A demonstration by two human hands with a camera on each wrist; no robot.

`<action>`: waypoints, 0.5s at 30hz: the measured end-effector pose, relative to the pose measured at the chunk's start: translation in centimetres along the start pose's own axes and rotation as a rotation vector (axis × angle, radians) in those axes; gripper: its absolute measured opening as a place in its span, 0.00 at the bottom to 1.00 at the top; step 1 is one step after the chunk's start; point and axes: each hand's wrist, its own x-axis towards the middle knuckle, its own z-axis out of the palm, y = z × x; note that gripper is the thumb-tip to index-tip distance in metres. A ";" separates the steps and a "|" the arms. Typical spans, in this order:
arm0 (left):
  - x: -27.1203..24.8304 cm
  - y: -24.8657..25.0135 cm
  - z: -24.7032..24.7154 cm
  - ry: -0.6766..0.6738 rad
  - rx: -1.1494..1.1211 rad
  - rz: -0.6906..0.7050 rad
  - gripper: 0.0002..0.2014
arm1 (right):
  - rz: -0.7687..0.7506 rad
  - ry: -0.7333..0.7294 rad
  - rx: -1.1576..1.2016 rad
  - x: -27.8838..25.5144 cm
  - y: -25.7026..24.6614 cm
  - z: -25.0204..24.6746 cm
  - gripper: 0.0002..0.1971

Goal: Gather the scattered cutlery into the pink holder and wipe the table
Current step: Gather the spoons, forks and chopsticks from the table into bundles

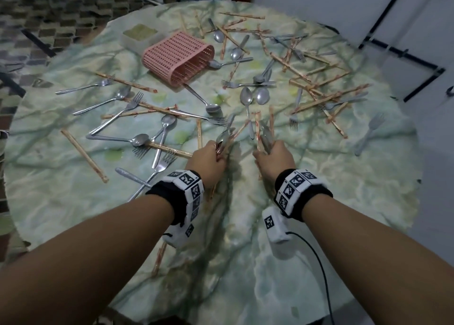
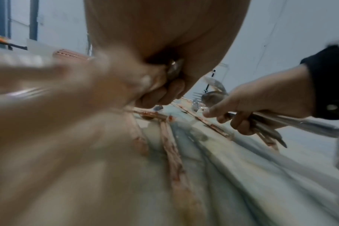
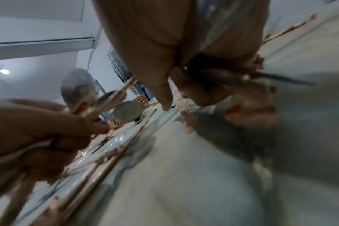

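Note:
The pink holder (image 1: 178,57) lies on its side at the back of the round table (image 1: 245,251), its mouth facing right. Metal spoons, forks and patterned chopsticks lie scattered across the far half. My left hand (image 1: 208,158) grips a bundle of spoons and chopsticks (image 1: 227,134) near the table's middle. Just right of it, my right hand (image 1: 272,157) grips another bundle of cutlery (image 1: 264,134); its index finger (image 3: 164,94) points down at the table. In the left wrist view the right hand (image 2: 252,104) holds several metal handles (image 2: 300,125).
A shallow white tray (image 1: 138,35) with a green-yellow pad sits behind the holder. A lone fork (image 1: 369,134) lies far right. One chopstick (image 1: 159,258) lies under my left forearm. Black stands lean at the wall on the right.

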 end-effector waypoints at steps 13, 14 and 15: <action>-2.4 -1.2 -4.7 0.159 -0.282 0.089 0.09 | 0.033 -0.007 0.003 -1.1 0.0 1.0 0.22; -2.7 -1.7 -5.1 0.160 -0.259 0.082 0.10 | 0.039 -0.015 0.041 -1.4 -0.3 1.2 0.23; -3.0 -2.4 -5.5 0.159 -0.227 0.074 0.10 | 0.046 -0.026 0.078 -1.9 -0.6 1.6 0.23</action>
